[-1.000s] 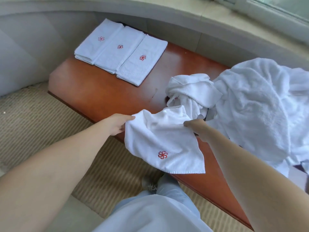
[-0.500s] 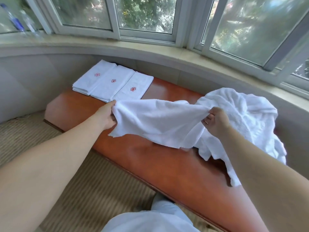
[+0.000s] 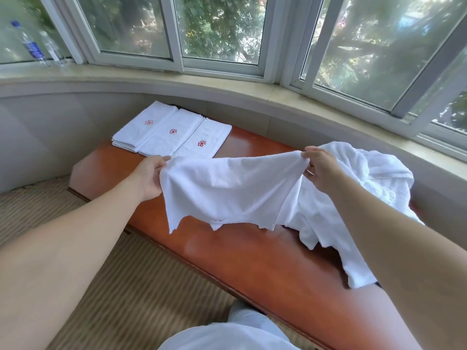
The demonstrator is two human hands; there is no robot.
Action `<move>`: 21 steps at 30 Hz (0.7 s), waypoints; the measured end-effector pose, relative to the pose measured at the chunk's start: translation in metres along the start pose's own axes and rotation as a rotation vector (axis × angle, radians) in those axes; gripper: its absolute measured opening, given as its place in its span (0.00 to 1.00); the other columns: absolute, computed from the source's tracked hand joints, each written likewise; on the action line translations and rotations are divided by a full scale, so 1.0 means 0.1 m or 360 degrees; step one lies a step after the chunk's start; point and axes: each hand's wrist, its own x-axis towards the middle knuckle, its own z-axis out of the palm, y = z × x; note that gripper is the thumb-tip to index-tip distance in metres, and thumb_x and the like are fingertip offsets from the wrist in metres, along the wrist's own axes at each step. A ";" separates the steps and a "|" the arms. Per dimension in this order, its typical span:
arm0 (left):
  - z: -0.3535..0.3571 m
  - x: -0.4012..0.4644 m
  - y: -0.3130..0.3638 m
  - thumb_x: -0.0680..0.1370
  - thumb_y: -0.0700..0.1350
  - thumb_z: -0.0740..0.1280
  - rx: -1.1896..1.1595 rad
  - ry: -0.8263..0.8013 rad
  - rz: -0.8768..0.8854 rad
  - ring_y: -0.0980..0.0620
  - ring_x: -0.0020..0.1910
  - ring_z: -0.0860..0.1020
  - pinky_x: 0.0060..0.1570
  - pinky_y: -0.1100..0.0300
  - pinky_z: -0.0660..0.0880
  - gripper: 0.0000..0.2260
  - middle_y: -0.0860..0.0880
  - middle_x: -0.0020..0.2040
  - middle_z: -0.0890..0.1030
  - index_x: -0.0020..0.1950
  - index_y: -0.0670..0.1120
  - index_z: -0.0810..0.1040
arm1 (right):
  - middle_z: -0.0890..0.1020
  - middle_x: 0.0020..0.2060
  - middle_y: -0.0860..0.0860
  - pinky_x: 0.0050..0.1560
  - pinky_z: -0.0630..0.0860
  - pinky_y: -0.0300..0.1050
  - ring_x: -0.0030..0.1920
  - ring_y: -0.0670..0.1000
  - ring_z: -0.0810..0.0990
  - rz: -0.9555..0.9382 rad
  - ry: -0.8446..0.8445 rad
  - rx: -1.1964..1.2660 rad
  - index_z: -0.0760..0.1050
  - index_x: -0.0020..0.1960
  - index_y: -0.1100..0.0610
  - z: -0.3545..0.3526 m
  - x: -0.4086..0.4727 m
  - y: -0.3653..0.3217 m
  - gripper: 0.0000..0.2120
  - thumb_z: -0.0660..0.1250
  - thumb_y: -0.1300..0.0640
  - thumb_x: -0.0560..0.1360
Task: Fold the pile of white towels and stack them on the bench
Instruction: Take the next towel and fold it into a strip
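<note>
Towel (image 3: 232, 188) stretched wide in mid-air above bench (image 3: 252, 261), lower edge hanging ragged, close over the wood; contact cannot be told. Left hand (image 3: 151, 176) pinching the towel's upper left corner, thumb on top, fingers curled behind the cloth. Right hand (image 3: 317, 168) pinching the upper right corner, fingers bunched on the fabric. Hands well apart, top edge sagging slightly between them. Pile of unfolded white towels (image 3: 366, 198) heaped on the bench's right part, behind and beside the right forearm, one flap draped toward the near edge. Three folded towels (image 3: 171, 133) lying side by side on the bench's far left end, each showing a red flower mark, edges touching. Clear bottle with blue cap and label (image 3: 31, 45) standing on the windowsill (image 3: 177, 79) at far left. Striped carpet (image 3: 126, 286) under the bench's near side.
</note>
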 end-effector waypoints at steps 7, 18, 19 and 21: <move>-0.17 -0.03 0.06 0.79 0.42 0.74 0.0629 0.0163 0.0289 0.54 0.47 0.86 0.50 0.58 0.80 0.07 0.49 0.52 0.87 0.56 0.47 0.84 | 0.79 0.44 0.48 0.58 0.79 0.47 0.45 0.50 0.77 -0.0075 0.0115 -0.0413 0.83 0.47 0.52 0.16 0.10 -0.24 0.11 0.65 0.64 0.77; -0.31 0.02 0.28 0.78 0.41 0.74 0.0836 0.0277 0.0584 0.51 0.60 0.81 0.62 0.56 0.78 0.09 0.46 0.61 0.82 0.58 0.49 0.83 | 0.79 0.39 0.49 0.40 0.74 0.41 0.38 0.50 0.74 -0.0318 0.0011 -0.1138 0.84 0.44 0.50 0.21 0.12 -0.40 0.11 0.69 0.65 0.72; -0.33 0.02 0.30 0.78 0.42 0.74 0.0899 0.0319 0.0627 0.50 0.59 0.81 0.62 0.55 0.79 0.06 0.47 0.60 0.82 0.54 0.49 0.84 | 0.79 0.38 0.48 0.36 0.72 0.41 0.35 0.50 0.74 -0.0388 0.0031 -0.1247 0.83 0.44 0.49 0.21 0.11 -0.41 0.10 0.69 0.64 0.73; -0.33 0.02 0.35 0.77 0.44 0.75 0.0968 0.0401 0.0731 0.52 0.56 0.82 0.57 0.58 0.80 0.04 0.48 0.57 0.83 0.50 0.51 0.84 | 0.80 0.34 0.50 0.33 0.71 0.41 0.32 0.51 0.75 -0.0517 0.0093 -0.1375 0.83 0.46 0.51 0.22 0.10 -0.43 0.08 0.68 0.61 0.74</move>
